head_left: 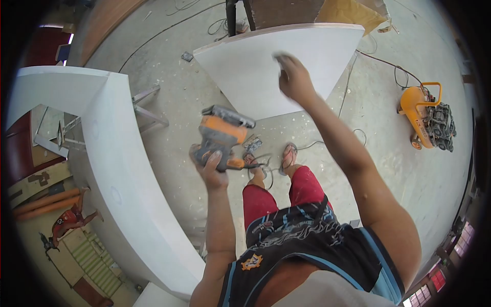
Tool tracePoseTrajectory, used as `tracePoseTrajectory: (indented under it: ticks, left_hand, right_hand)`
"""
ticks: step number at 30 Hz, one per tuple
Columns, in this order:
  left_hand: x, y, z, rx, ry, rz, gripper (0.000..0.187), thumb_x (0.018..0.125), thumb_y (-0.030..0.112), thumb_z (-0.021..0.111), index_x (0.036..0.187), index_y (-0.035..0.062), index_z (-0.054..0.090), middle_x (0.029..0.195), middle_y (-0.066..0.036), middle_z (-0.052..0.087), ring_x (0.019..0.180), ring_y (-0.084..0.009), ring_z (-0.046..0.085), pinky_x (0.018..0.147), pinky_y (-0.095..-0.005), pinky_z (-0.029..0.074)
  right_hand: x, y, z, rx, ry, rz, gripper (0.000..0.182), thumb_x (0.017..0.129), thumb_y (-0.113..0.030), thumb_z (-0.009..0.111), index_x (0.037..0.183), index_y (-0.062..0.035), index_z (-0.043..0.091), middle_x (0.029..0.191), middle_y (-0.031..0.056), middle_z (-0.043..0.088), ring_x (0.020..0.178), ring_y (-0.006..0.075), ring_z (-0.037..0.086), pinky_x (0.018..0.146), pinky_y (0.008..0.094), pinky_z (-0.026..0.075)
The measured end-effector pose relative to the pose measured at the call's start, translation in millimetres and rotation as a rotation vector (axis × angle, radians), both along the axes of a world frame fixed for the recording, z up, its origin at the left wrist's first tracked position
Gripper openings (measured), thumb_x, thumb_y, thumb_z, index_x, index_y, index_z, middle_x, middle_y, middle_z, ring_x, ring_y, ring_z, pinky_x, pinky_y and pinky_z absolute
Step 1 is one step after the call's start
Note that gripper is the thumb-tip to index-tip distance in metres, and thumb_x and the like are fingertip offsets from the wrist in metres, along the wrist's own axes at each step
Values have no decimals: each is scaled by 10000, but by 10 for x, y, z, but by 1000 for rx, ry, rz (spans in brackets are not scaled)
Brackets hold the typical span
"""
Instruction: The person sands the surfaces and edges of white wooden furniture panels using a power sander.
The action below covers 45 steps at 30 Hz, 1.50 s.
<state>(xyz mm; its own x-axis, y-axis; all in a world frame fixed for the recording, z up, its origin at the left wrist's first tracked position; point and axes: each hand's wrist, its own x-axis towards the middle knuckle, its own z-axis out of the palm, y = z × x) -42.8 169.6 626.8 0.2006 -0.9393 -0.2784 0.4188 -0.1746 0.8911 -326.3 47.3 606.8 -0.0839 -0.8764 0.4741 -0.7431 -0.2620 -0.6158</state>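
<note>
My left hand (214, 173) is wrapped round an orange and dark grey electric sander (221, 137), held up with its flat dark pad toward the top. A cord hangs from the sander's lower end near my feet. My right hand (295, 79) is stretched out over a white wedge-shaped panel (245, 71) with a curved far edge. Motion smears its fingers, and I cannot tell whether they hold anything.
A long curved white piece (123, 179) stands at my left on metal legs (148, 107). An orange and black air compressor (427, 120) is on the floor at the right. Cables cross the concrete floor (169, 66). Another person (69, 222) is at far left.
</note>
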Motion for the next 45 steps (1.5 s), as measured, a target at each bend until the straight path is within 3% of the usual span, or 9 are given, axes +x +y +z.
tracePoseTrajectory:
  ticks: [3,5,13,15,19,27,33,38,45]
  left_hand:
    - [-479,-73,120,69,-115,59,599,726,8,684,1207,68,332,1081,-144,490,920,-250,589,761,-380,553]
    - [-835,-85,241,126,-183,35,600,747,22,726,1202,36,335,1120,-131,471,985,-206,550,832,-332,514]
    - [-1402,-406,608,124,-229,-347,552,857,182,729,1239,-28,391,1126,-179,594,968,-185,615,792,-298,520]
    - [-1119,-869,570,189,-504,-866,550,822,180,748,1250,-6,459,1161,-174,617,959,-172,634,792,-299,517]
    - [-565,-1958,105,38,-1157,-530,671,763,241,755,1316,7,458,1279,-224,563,1148,-319,588,949,-388,474]
    - [-791,-2883,-758,-637,-1738,-746,686,788,189,668,1389,-14,406,1448,-218,408,1380,-386,331,1124,-570,223]
    - [-64,-2691,-550,-399,-1494,-918,592,758,212,732,1318,147,551,1331,-160,524,1259,-318,467,1099,-598,229]
    - [700,-2386,-1100,-169,-1355,-596,540,684,115,795,1195,87,623,1141,-134,623,1073,-329,578,960,-463,445]
    - [830,-1675,-796,-85,-1227,-510,473,615,98,843,1048,26,667,1022,-164,656,979,-323,627,864,-405,507]
  right_hand:
    - [307,1330,572,423,-147,265,611,658,34,668,1251,-44,545,1233,211,571,1084,361,592,922,441,493]
    - [552,1636,700,521,-51,323,797,658,1,724,1380,-31,388,1434,307,333,1117,429,550,943,469,482]
    - [180,1118,663,349,-63,-104,606,840,-116,619,1388,-114,362,1445,252,372,1224,423,506,902,467,504]
    - [6,879,704,370,-85,-39,689,779,-53,657,1394,-121,354,1406,236,425,1232,406,503,893,467,507]
    - [114,456,984,465,-325,-142,749,619,16,694,1312,-36,414,1190,200,552,1126,369,553,944,395,459]
    - [328,357,922,505,-248,-460,801,565,-37,747,1301,-6,432,1180,211,544,1116,361,553,960,394,460]
    - [260,414,1008,492,-65,-422,813,563,-35,731,1315,22,427,1160,242,537,1105,423,535,969,413,449]
    - [-274,466,1025,355,36,-505,863,543,-60,760,1338,19,434,1149,232,592,1086,366,593,950,392,472]
    - [-1142,110,1140,501,43,-322,899,555,-107,742,1406,-123,452,1189,224,612,1091,344,612,956,384,481]
